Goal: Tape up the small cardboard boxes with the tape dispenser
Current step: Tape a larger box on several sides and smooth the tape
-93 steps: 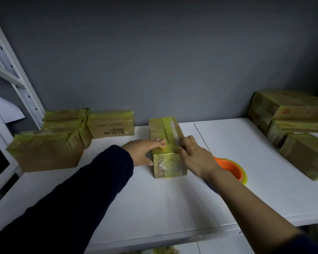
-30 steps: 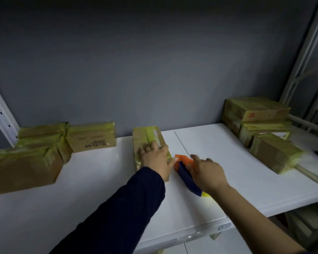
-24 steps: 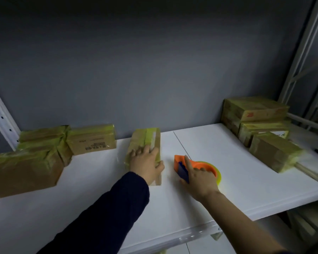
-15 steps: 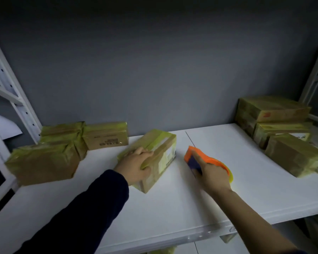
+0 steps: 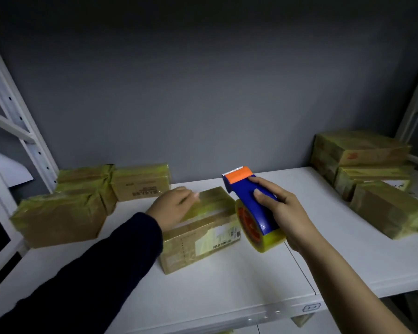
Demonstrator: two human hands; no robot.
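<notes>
On the white shelf (image 5: 227,285), in front of the grey wall, we see a taped box (image 5: 200,237) lying lengthwise across the middle. The left hand (image 5: 173,208) rests flat on its top near the far end, fingers (image 5: 191,195) spread and pressing, not gripping. The right hand (image 5: 282,213) is closed around the blue handle of the dispenser (image 5: 253,210), held in the air just beside the box's right end, orange head up and yellow roll low. We count 3 taped boxes (image 5: 58,220) at the left and a stack (image 5: 372,179) at the right.
</notes>
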